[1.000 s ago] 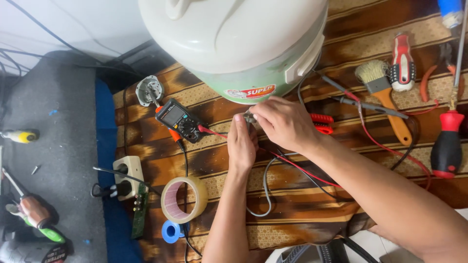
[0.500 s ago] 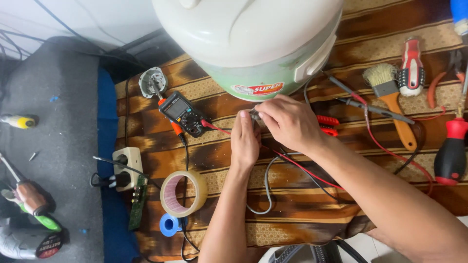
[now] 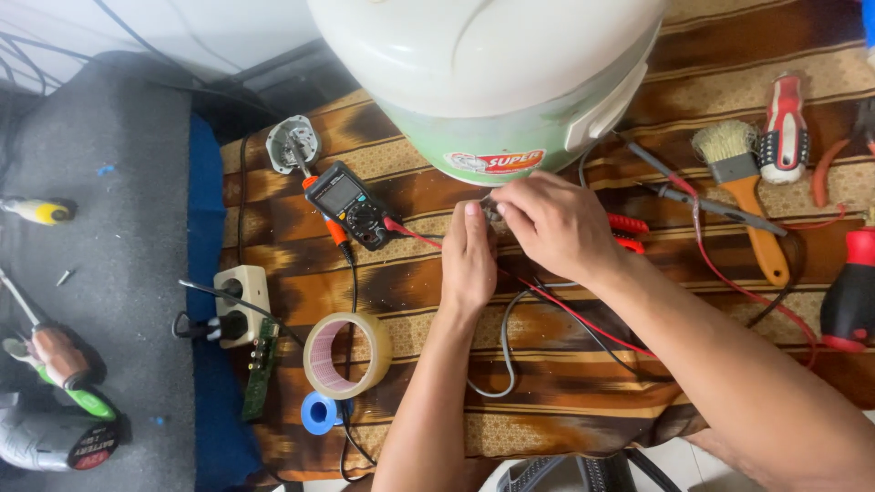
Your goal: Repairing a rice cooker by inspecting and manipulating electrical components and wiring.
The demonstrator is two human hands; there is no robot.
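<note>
My left hand (image 3: pixel 468 255) and my right hand (image 3: pixel 549 223) meet at a small metal part just below the rim of a big pale rice cooker (image 3: pixel 492 82). Both pinch it with their fingertips; the part itself is mostly hidden by my fingers. A red wire (image 3: pixel 556 305) runs from a black and orange multimeter (image 3: pixel 351 202) under my hands, and a grey cable (image 3: pixel 504 351) loops beneath my wrists. All of this lies on a brown patterned cloth (image 3: pixel 547 401).
A roll of tan tape (image 3: pixel 347 355), a blue tape roll (image 3: pixel 318 413) and a white socket block (image 3: pixel 241 305) lie left. A brush (image 3: pixel 743 187), red-handled tools (image 3: pixel 784 128) and a red and black screwdriver (image 3: pixel 849 292) lie right. More screwdrivers (image 3: pixel 55 360) rest on grey mat.
The view has shifted slightly, so the cooker sits further right. My hands stay together at the small part, fingers only slightly adjusted.
</note>
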